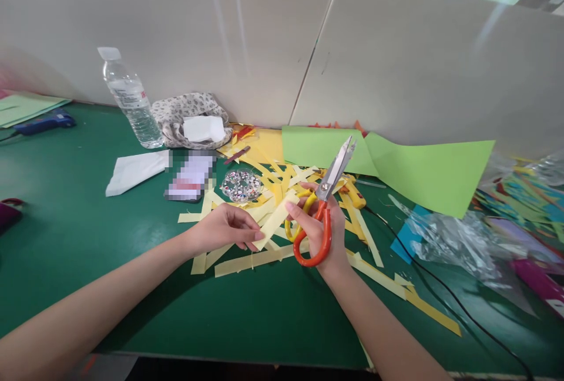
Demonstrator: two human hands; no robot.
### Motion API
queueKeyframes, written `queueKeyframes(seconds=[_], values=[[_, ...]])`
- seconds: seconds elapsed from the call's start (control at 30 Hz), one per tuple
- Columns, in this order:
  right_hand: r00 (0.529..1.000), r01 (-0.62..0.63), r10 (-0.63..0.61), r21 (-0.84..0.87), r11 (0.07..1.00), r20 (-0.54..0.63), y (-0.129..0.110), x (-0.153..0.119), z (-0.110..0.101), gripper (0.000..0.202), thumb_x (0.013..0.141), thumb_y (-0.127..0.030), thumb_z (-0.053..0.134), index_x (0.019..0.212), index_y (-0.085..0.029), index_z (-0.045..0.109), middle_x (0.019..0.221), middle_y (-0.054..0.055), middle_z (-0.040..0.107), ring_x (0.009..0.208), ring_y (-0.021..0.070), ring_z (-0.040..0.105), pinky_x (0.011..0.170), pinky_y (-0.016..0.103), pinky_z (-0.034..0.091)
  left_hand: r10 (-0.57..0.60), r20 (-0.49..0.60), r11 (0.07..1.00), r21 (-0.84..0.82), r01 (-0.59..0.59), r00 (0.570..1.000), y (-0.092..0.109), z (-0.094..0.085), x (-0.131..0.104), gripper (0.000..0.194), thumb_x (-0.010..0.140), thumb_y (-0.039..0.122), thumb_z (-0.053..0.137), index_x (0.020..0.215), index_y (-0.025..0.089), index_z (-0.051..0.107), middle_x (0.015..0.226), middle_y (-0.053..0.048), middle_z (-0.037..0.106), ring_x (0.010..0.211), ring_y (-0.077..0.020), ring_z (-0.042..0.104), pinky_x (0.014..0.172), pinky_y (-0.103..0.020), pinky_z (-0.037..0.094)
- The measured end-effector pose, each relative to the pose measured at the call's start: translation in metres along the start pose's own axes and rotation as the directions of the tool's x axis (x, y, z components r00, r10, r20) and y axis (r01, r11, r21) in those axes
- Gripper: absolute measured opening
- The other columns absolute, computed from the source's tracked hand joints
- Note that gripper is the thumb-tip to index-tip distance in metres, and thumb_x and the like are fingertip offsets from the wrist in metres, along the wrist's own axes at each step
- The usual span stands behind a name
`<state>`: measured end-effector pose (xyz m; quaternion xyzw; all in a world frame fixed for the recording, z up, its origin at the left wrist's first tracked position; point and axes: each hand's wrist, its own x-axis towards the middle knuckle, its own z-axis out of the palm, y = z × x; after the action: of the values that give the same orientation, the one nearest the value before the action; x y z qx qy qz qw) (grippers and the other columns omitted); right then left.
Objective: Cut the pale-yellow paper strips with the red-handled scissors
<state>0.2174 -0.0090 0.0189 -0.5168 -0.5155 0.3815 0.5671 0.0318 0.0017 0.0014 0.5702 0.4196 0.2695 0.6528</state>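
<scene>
My left hand (231,229) pinches the lower left end of a short pale yellow strip (275,221). The strip's upper right end is between the thumb and fingers of my right hand (324,222). That same hand also holds scissors (326,193) with one red and one yellow handle loop, their blades pointing up and slightly right, nearly together. Beneath and around both hands, pale and deeper yellow strips (247,262) lie scattered on the green table (176,304). A round clear case of small beads (241,185) sits just beyond my left hand.
A water bottle (132,99), spotted pouch (191,111), white tissue (136,172) and phone (191,176) stand or lie back left. Green sheets (423,169) lean behind. At right are a yellow tool (353,194) with its black cord, clear plastic (458,243) and blue paper (408,240).
</scene>
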Motion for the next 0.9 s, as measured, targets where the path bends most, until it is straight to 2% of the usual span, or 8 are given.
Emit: queueKeyframes(seconds=[0.37, 0.63, 0.77, 0.9], values=[[1.0, -0.002, 0.002, 0.021, 1.0, 0.008, -0.0016, -0.0008, 0.0004, 0.037, 0.065, -0.028, 0.071, 0.097, -0.025, 0.054, 0.067, -0.007, 0.053, 0.057, 0.0108, 0.059, 0.061, 0.027, 0.054, 0.004, 0.001, 1.0, -0.012, -0.004, 1.0, -0.0022, -0.0007, 0.0015, 0.01, 0.064, 0.029, 0.073, 0.068, 0.02, 0.069, 0.061, -0.003, 0.069, 0.06, -0.0141, 0.067, 0.054, -0.02, 0.051], [0.998, 0.051, -0.051, 0.013, 0.999, 0.022, 0.001, -0.0006, 0.0017, 0.038, 0.066, -0.032, 0.07, 0.099, -0.023, 0.052, 0.066, -0.006, 0.056, 0.055, 0.0111, 0.058, 0.057, 0.028, 0.052, -0.05, 0.092, 0.997, -0.06, 0.056, 0.994, -0.0029, -0.0004, 0.0019, 0.018, 0.062, 0.028, 0.075, 0.072, 0.016, 0.066, 0.063, -0.002, 0.069, 0.064, -0.0143, 0.068, 0.055, -0.019, 0.05], [0.994, 0.107, -0.107, -0.022, 0.994, 0.012, 0.0026, -0.0015, 0.0023, 0.045, 0.066, -0.034, 0.07, 0.104, -0.023, 0.048, 0.07, -0.005, 0.057, 0.052, 0.0102, 0.053, 0.052, 0.027, 0.048, -0.064, -0.03, 0.949, -0.31, 0.052, 0.997, -0.0003, 0.0061, 0.0, 0.019, 0.063, 0.026, 0.076, 0.072, 0.017, 0.062, 0.066, 0.001, 0.069, 0.067, -0.0129, 0.068, 0.062, -0.02, 0.051], [0.977, 0.206, -0.19, -0.196, 0.959, 0.098, 0.0043, -0.0056, 0.0038, 0.053, 0.064, -0.034, 0.071, 0.11, -0.024, 0.046, 0.082, -0.001, 0.058, 0.068, 0.014, 0.057, 0.063, 0.03, 0.049, -0.061, -0.188, 0.834, -0.55, -0.053, 0.98, -0.0013, 0.006, 0.0009, 0.017, 0.064, 0.023, 0.076, 0.073, 0.018, 0.062, 0.07, 0.004, 0.068, 0.072, -0.0101, 0.067, 0.066, -0.018, 0.051]])
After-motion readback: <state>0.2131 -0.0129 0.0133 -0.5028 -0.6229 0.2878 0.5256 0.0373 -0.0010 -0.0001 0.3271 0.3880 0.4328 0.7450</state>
